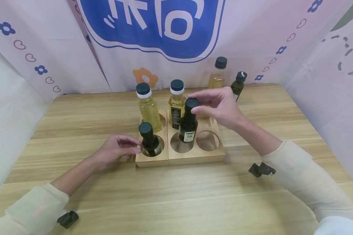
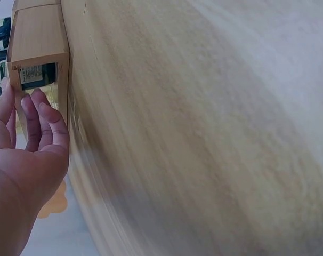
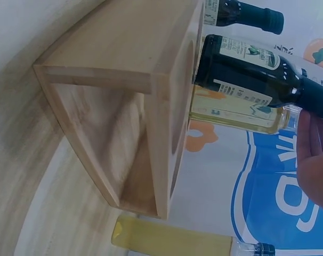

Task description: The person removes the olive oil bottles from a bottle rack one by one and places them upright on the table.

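Observation:
My right hand (image 1: pixel 223 107) pinches a dark green oil bottle (image 1: pixel 189 125) by its capped neck, thumb on one side and fingers on the other. The bottle is upright, its base close over a front hole of the wooden bottle holder (image 1: pixel 194 160). In the right wrist view, the label of this bottle (image 3: pixel 249 56) faces the camera. My left hand (image 1: pixel 117 148) is at the holder's left end, fingers loosely bent and fingertips right at its edge. Beside those fingertips a second dark bottle (image 1: pixel 149 138) stands in the front left hole.
Two bottles of yellow oil, one plain (image 1: pixel 151 112) and one black-labelled (image 1: pixel 175 112), stand in the holder's back row. Behind my right hand are another yellow oil bottle (image 1: pixel 217 76) and a small dark bottle (image 1: pixel 237 85). A printed cloth (image 1: pixel 120 65) hangs behind the wooden table (image 1: pixel 176 202).

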A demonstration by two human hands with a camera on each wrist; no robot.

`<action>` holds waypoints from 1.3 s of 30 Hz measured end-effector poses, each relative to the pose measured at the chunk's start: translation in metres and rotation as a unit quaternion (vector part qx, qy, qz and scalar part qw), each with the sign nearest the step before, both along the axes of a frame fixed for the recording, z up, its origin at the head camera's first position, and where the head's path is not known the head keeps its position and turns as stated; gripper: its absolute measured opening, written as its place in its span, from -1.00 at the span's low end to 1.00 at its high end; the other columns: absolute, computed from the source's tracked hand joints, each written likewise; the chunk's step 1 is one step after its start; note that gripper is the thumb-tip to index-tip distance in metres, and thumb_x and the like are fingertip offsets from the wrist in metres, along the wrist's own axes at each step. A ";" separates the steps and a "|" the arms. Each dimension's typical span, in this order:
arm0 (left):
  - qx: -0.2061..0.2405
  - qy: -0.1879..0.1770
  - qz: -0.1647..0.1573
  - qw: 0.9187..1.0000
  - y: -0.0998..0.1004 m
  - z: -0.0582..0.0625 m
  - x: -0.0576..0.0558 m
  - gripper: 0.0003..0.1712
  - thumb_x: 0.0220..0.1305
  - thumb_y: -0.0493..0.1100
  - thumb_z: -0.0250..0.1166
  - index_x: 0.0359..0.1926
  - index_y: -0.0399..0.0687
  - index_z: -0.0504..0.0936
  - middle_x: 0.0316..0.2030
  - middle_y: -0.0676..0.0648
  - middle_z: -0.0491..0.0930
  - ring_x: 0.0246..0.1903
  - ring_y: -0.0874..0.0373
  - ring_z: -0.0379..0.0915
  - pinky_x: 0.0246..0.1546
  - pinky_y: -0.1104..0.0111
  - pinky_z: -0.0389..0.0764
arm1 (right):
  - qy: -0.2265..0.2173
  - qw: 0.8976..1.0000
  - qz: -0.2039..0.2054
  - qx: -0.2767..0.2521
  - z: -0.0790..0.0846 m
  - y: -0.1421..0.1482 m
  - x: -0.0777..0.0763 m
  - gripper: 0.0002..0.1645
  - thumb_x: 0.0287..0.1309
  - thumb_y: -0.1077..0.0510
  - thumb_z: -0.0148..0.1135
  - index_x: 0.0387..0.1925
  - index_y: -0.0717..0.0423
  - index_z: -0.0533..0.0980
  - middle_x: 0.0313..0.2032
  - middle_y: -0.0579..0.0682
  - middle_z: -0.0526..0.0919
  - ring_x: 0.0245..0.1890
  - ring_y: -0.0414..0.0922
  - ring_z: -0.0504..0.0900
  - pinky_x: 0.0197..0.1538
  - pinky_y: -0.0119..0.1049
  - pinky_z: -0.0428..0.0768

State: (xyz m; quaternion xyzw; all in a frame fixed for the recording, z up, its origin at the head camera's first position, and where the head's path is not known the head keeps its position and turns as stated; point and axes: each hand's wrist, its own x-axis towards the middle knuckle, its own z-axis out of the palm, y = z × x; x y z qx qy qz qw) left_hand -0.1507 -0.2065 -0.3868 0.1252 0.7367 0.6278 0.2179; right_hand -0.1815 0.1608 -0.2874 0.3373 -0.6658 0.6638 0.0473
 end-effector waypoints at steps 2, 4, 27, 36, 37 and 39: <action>0.000 0.002 0.000 1.000 0.000 0.000 0.000 -0.77 0.23 -0.38 0.48 -0.17 0.03 0.79 -0.25 -0.02 0.78 -0.41 0.21 0.64 -0.41 0.42 0.66 | 0.002 1.000 0.000 -0.010 0.002 0.001 -0.001 -0.61 -0.03 0.66 0.34 -0.07 0.64 0.58 -0.17 0.03 0.82 -0.22 -0.12 0.81 -0.12 -0.28 0.77; 0.000 0.002 0.001 1.000 0.000 0.000 0.000 -0.76 0.23 -0.40 0.47 -0.17 0.03 0.79 -0.25 0.01 0.77 -0.40 0.22 0.64 -0.41 0.43 0.66 | 0.003 1.000 -0.003 -0.017 0.003 0.002 -0.001 -0.62 -0.02 0.66 0.33 -0.07 0.63 0.59 -0.18 0.01 0.83 -0.24 -0.13 0.81 -0.13 -0.28 0.77; -0.004 0.009 -0.005 1.000 0.000 0.000 0.000 -0.81 0.23 -0.33 0.50 -0.14 -0.06 0.77 -0.24 -0.02 0.74 -0.33 0.22 0.64 -0.37 0.43 0.67 | -0.012 0.998 -0.047 -0.050 0.013 0.009 0.000 -0.57 0.00 0.65 0.33 -0.11 0.30 0.74 -0.23 0.01 0.83 -0.37 -0.15 0.79 -0.25 -0.33 0.76; 0.003 0.002 -0.007 1.000 0.001 0.000 0.000 -0.79 0.23 -0.34 0.49 -0.16 0.02 0.77 -0.24 -0.02 0.75 -0.33 0.22 0.66 -0.36 0.42 0.68 | 0.003 0.994 -0.095 -0.047 0.018 0.011 -0.004 -0.63 0.02 0.60 0.38 -0.11 0.33 0.73 -0.28 -0.03 0.83 -0.39 -0.17 0.78 -0.26 -0.36 0.75; 0.002 0.003 -0.007 1.000 0.001 0.000 0.000 -0.79 0.23 -0.34 0.49 -0.16 0.02 0.77 -0.24 -0.02 0.75 -0.33 0.22 0.66 -0.36 0.42 0.68 | 0.005 0.994 -0.100 -0.047 0.018 0.012 -0.004 -0.64 0.02 0.60 0.38 -0.11 0.37 0.72 -0.28 -0.04 0.83 -0.39 -0.18 0.78 -0.25 -0.36 0.75; 0.002 0.003 -0.008 1.000 0.001 0.000 0.000 -0.79 0.23 -0.35 0.49 -0.16 0.01 0.77 -0.24 -0.01 0.75 -0.33 0.22 0.66 -0.37 0.42 0.67 | 0.006 0.993 -0.109 -0.047 0.019 0.012 -0.005 -0.66 0.03 0.59 0.39 -0.10 0.43 0.70 -0.29 -0.04 0.83 -0.38 -0.18 0.78 -0.23 -0.37 0.75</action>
